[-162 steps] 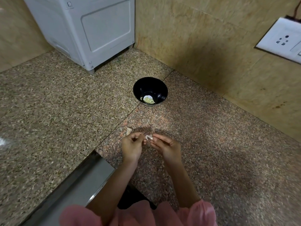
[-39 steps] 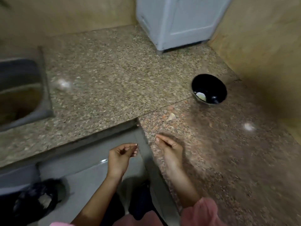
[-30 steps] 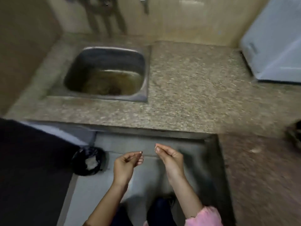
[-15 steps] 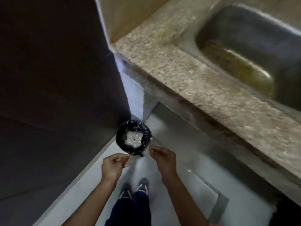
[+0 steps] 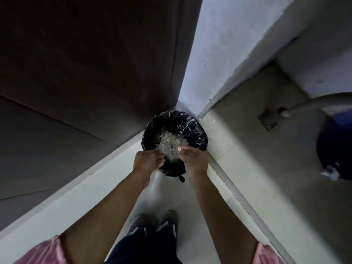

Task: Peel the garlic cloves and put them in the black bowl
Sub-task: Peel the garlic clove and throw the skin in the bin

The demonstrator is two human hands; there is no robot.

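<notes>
Above bin [image 5: 192, 130] — left hand [image 5: 148, 161], right hand [image 5: 192, 159], fingers apparently curled.

Whole view's swung away from the tabletop, so the bowl and sink are out of sight now. The left grip [image 5: 147, 161] and right grip [image 5: 192, 159] have moved in over the black-lined bin [image 5: 197, 133] on the floor [image 5: 165, 195]; half a second back it sat just ahead of them.
</notes>
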